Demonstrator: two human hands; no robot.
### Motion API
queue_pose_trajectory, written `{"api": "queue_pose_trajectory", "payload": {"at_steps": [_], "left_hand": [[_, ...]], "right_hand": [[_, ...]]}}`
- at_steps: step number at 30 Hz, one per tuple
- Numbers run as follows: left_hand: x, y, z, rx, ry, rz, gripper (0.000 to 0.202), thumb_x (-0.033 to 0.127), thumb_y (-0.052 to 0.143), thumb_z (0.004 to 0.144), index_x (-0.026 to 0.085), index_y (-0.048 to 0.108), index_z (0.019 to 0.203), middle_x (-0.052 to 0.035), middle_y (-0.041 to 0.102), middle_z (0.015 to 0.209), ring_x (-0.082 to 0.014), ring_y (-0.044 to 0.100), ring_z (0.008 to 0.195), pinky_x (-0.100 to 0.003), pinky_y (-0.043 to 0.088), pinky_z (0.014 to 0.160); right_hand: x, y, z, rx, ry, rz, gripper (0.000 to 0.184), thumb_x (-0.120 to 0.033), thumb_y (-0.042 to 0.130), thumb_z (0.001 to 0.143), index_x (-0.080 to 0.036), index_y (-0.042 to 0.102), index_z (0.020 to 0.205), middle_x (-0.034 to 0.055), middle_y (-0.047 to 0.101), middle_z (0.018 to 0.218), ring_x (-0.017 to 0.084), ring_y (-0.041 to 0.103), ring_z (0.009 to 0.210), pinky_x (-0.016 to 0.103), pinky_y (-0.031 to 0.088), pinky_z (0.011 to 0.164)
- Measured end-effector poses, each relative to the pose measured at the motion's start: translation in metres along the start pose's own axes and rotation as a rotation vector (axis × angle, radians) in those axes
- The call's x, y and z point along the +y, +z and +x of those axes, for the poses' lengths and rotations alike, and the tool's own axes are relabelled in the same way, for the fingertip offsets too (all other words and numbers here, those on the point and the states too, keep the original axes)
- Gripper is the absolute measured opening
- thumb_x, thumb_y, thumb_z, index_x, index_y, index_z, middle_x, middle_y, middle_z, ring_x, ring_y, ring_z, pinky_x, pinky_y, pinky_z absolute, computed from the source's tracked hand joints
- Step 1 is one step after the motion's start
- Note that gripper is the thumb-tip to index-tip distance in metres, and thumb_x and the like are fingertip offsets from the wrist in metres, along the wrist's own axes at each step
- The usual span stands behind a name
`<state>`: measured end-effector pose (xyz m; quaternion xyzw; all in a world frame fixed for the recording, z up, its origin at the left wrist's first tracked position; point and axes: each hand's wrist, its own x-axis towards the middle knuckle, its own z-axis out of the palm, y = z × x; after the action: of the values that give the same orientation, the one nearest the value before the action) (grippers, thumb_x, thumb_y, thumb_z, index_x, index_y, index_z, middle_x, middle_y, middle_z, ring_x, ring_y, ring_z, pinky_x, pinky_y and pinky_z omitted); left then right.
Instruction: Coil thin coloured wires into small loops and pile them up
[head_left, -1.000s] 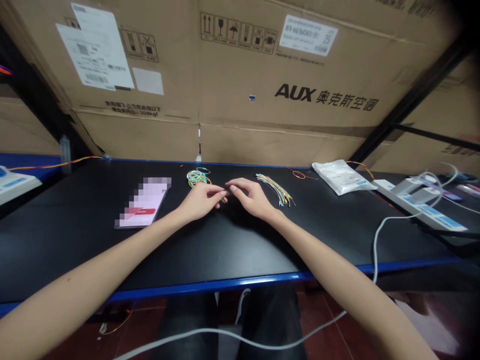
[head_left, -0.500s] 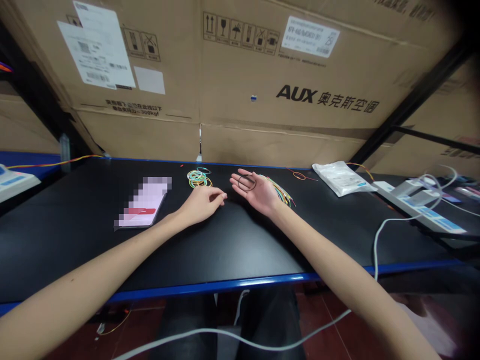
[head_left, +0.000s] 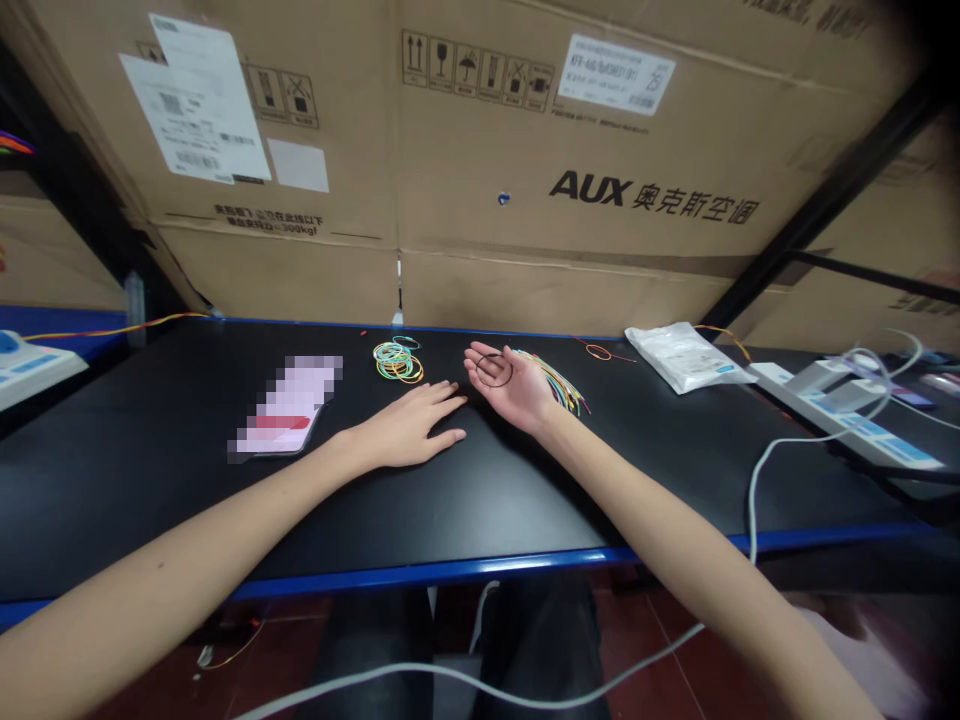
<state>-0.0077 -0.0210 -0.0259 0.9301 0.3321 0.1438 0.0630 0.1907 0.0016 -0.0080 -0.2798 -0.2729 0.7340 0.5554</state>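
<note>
Thin black wire loop (head_left: 493,371) lies across the upturned palm of the right hand (head_left: 513,392), close to the base of the fingers. That hand is open, its fingers loosely spread and slightly curled, and the loop simply rests on the skin without being gripped. The left hand (head_left: 409,430) lies palm down on the black bench (head_left: 135,480), its fingers extended and flat, holding nothing, just left of the right hand.

A bundle of thin multicoloured wires (head_left: 553,382) fans out right beside the right hand, touching or nearly touching it. Farther from the person, above the left fingertips, sits a loose pile of green, yellow and orange wire rings (head_left: 397,362). A flat pink-and-white booklet (head_left: 289,405), blurred out, lies left of the left hand.

Toward the right are a small coil of orange-red wire (head_left: 598,352) and a white plastic bag (head_left: 684,357). Beyond them, a white power strip (head_left: 844,425) sits near the right end, with a white cable (head_left: 751,500) hanging over the near edge. Cardboard boxes printed AUX (head_left: 577,200) stand along the far side.
</note>
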Motion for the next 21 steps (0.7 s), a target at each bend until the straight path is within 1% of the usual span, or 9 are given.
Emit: {"api": "queue_pose_trajectory", "payload": {"at_steps": [5, 9, 15, 17, 21], "left_hand": [[0.0027, -0.0016, 0.0, -0.02, 0.005, 0.032, 0.057, 0.048, 0.042, 0.093, 0.013, 0.046, 0.138, -0.0176, 0.039, 0.148, -0.0292, 0.033, 0.139, -0.045, 0.026, 0.114], [0.0029, -0.0009, -0.0002, -0.016, 0.007, 0.036, 0.057, 0.048, 0.042, 0.093, 0.013, 0.047, 0.138, -0.0178, 0.04, 0.147, -0.0299, 0.035, 0.138, -0.047, 0.026, 0.114], [0.0018, 0.0003, -0.0001, -0.003, 0.003, 0.008, 0.057, 0.048, 0.044, 0.093, 0.013, 0.049, 0.137, -0.0182, 0.042, 0.146, -0.03, 0.036, 0.137, -0.046, 0.026, 0.114], [0.0021, 0.0002, -0.0003, -0.005, 0.003, 0.016, 0.057, 0.048, 0.043, 0.093, 0.012, 0.048, 0.137, -0.0183, 0.042, 0.146, -0.0298, 0.036, 0.137, -0.046, 0.027, 0.113], [0.0029, 0.0003, -0.0007, -0.015, 0.003, 0.057, 0.056, 0.047, 0.041, 0.094, 0.012, 0.047, 0.137, -0.0184, 0.041, 0.147, -0.0294, 0.035, 0.138, -0.045, 0.028, 0.113]], "right_hand": [[0.0026, -0.0012, 0.002, -0.017, -0.025, -0.026, 0.04, -0.027, 0.027, 0.099, -0.017, 0.066, 0.099, 0.0083, 0.072, 0.098, 0.016, 0.067, 0.093, 0.029, 0.055, 0.087], [0.003, -0.0009, 0.0019, -0.018, -0.043, 0.001, 0.04, -0.028, 0.028, 0.098, -0.018, 0.067, 0.096, 0.0062, 0.072, 0.096, 0.015, 0.066, 0.092, 0.028, 0.054, 0.085], [-0.0008, 0.001, -0.0016, -0.057, -0.056, 0.071, 0.04, -0.027, 0.028, 0.098, -0.017, 0.067, 0.096, 0.0054, 0.071, 0.085, 0.013, 0.065, 0.083, 0.024, 0.053, 0.076], [-0.0012, 0.0004, -0.0024, -0.068, -0.042, 0.085, 0.042, -0.029, 0.027, 0.098, -0.018, 0.067, 0.095, 0.0043, 0.069, 0.078, 0.013, 0.064, 0.076, 0.025, 0.052, 0.071], [-0.0002, -0.0018, -0.0037, -0.096, -0.009, 0.079, 0.048, -0.04, 0.026, 0.099, -0.017, 0.067, 0.092, 0.0026, 0.063, 0.065, 0.014, 0.059, 0.064, 0.026, 0.049, 0.062]]}}
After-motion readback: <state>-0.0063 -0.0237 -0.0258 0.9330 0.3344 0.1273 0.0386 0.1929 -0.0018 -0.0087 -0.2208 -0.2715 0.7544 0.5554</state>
